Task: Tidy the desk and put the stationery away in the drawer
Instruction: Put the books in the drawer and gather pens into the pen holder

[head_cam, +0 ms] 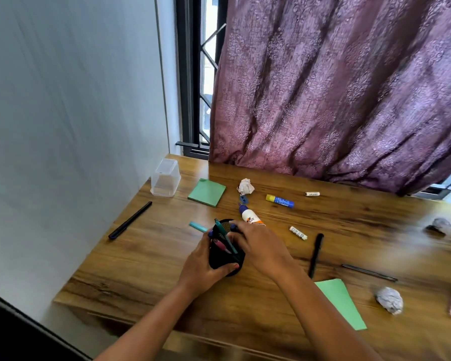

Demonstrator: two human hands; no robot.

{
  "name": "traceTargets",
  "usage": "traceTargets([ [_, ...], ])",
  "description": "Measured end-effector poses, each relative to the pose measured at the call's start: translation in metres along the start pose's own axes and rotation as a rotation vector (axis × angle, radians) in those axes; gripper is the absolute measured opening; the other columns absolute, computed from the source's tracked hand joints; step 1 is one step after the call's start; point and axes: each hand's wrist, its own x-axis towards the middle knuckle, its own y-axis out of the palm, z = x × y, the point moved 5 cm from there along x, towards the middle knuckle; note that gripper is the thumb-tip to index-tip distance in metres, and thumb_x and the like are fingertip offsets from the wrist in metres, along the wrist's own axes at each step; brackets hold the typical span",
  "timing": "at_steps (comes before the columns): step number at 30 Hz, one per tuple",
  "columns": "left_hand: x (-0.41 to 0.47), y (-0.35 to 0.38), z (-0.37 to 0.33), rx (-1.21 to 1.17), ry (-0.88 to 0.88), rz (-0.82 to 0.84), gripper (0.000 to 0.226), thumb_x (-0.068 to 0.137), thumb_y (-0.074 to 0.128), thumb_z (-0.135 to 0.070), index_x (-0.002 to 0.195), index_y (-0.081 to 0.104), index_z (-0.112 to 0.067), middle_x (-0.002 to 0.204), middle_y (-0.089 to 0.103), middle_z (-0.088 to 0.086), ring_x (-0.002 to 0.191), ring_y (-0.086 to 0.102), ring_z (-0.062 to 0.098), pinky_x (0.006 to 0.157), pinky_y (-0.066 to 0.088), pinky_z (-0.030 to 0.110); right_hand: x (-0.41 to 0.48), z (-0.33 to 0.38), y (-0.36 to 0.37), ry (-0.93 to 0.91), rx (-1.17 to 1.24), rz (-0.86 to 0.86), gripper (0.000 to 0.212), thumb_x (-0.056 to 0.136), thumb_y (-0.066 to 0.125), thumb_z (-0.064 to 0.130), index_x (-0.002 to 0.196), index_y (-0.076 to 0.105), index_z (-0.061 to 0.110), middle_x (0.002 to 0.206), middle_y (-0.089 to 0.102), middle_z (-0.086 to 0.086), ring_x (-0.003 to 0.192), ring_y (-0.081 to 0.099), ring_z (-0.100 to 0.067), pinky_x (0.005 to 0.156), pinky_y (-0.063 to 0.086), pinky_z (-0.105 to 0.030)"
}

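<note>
A black mesh pen holder (223, 261) stands on the wooden desk (146, 272) with several pens (225, 237) in it. My left hand (206, 264) wraps around its left side. My right hand (255, 246) grips its right rim and the pens there. Loose stationery lies around: a black pen (130, 220) at left, a green sticky pad (207, 192), a white glue bottle (250, 215), a blue and yellow glue stick (280, 201), two small white tubes (298, 232) (312, 194), a black pen (316, 254) and a thin dark pen (369, 272).
A clear plastic box (165, 181) stands upside down at the back left corner. Crumpled paper balls (245, 186) (389, 300) (439, 225) lie about. A green sheet (343, 303) lies near the front edge. A purple curtain (336, 87) hangs behind the desk.
</note>
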Motion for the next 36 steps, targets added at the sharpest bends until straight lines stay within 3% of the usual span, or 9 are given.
traceTargets([
  [7, 0.008, 0.015, -0.005, 0.015, 0.048, 0.026, 0.097, 0.054, 0.061, -0.083, 0.130, 0.038, -0.027, 0.114, 0.054, -0.019, 0.103, 0.055, 0.000, 0.081, 0.046, 0.010, -0.005, -0.005, -0.008, -0.053, -0.155, -0.089, 0.034, 0.095, 0.042, 0.049, 0.111, 0.063, 0.027, 0.102, 0.069, 0.001, 0.094, 0.063, -0.017, 0.072, 0.043, -0.030],
  [12, 0.009, 0.018, -0.008, 0.044, 0.049, 0.024, 0.092, 0.055, 0.065, -0.076, 0.128, 0.041, -0.026, 0.108, 0.051, -0.027, 0.101, 0.055, -0.001, 0.080, 0.045, 0.010, 0.007, -0.009, 0.000, 0.026, -0.174, -0.069, 0.030, 0.097, 0.044, 0.042, 0.109, 0.064, 0.024, 0.103, 0.069, 0.000, 0.098, 0.063, -0.019, 0.082, 0.046, -0.033],
  [16, 0.008, 0.017, -0.009, 0.045, 0.056, 0.024, 0.083, 0.060, 0.067, -0.069, 0.128, 0.041, -0.029, 0.112, 0.054, -0.023, 0.105, 0.055, 0.000, 0.084, 0.048, 0.016, 0.003, -0.025, -0.001, 0.087, 0.143, -0.042, 0.026, 0.096, 0.051, 0.029, 0.120, 0.060, 0.032, 0.113, 0.068, 0.008, 0.099, 0.061, -0.008, 0.084, 0.050, -0.027],
  [18, 0.009, 0.017, -0.008, 0.034, 0.056, 0.036, 0.088, 0.058, 0.066, -0.073, 0.130, 0.039, -0.030, 0.117, 0.055, -0.019, 0.107, 0.054, 0.001, 0.088, 0.050, 0.020, -0.004, -0.044, -0.008, 0.186, 0.375, -0.160, 0.022, 0.095, 0.054, 0.027, 0.115, 0.063, 0.030, 0.109, 0.067, 0.010, 0.094, 0.060, -0.003, 0.074, 0.048, -0.018],
  [21, 0.010, 0.017, -0.006, 0.025, 0.059, 0.045, 0.096, 0.057, 0.062, -0.080, 0.134, 0.038, -0.027, 0.121, 0.055, -0.017, 0.111, 0.054, 0.002, 0.091, 0.050, 0.022, -0.014, -0.097, -0.013, 0.374, 0.428, -0.374, 0.015, 0.093, 0.056, 0.020, 0.105, 0.065, 0.024, 0.104, 0.069, 0.006, 0.095, 0.064, -0.010, 0.076, 0.049, -0.026],
  [25, 0.011, 0.023, -0.009, 0.009, 0.054, 0.051, 0.096, 0.056, 0.063, -0.079, 0.132, 0.040, -0.026, 0.119, 0.054, -0.020, 0.111, 0.053, -0.001, 0.090, 0.048, 0.016, -0.028, -0.166, -0.002, 0.704, 0.037, -0.164, 0.034, 0.092, 0.054, 0.020, 0.127, 0.054, 0.017, 0.124, 0.060, -0.008, 0.113, 0.056, -0.028, 0.089, 0.049, -0.038],
  [28, 0.013, 0.031, -0.012, 0.012, 0.062, 0.047, 0.090, 0.059, 0.068, -0.070, 0.132, 0.040, -0.026, 0.120, 0.055, -0.018, 0.111, 0.053, -0.002, 0.090, 0.048, 0.015, -0.035, -0.182, 0.006, 0.813, -0.046, -0.072, 0.036, 0.095, 0.050, 0.022, 0.130, 0.050, 0.014, 0.130, 0.051, -0.013, 0.119, 0.048, -0.034, 0.088, 0.047, -0.040],
  [33, 0.017, 0.035, -0.009, 0.004, 0.068, 0.078, 0.091, 0.058, 0.067, -0.075, 0.132, 0.038, -0.029, 0.121, 0.053, -0.021, 0.111, 0.052, -0.002, 0.089, 0.048, 0.014, -0.033, -0.193, 0.003, 0.861, 0.078, -0.232, 0.022, 0.090, 0.050, 0.005, 0.108, 0.064, 0.009, 0.111, 0.064, -0.015, 0.104, 0.059, -0.031, 0.080, 0.050, -0.037],
  [36, 0.017, 0.034, -0.010, 0.013, 0.070, 0.076, 0.083, 0.061, 0.067, -0.069, 0.129, 0.035, -0.035, 0.118, 0.050, -0.026, 0.110, 0.050, -0.005, 0.087, 0.044, 0.008, -0.028, -0.177, -0.026, 0.804, 0.372, -0.476, 0.030, 0.087, 0.060, 0.002, 0.116, 0.059, 0.008, 0.115, 0.064, -0.010, 0.106, 0.060, -0.026, 0.078, 0.045, -0.027],
])
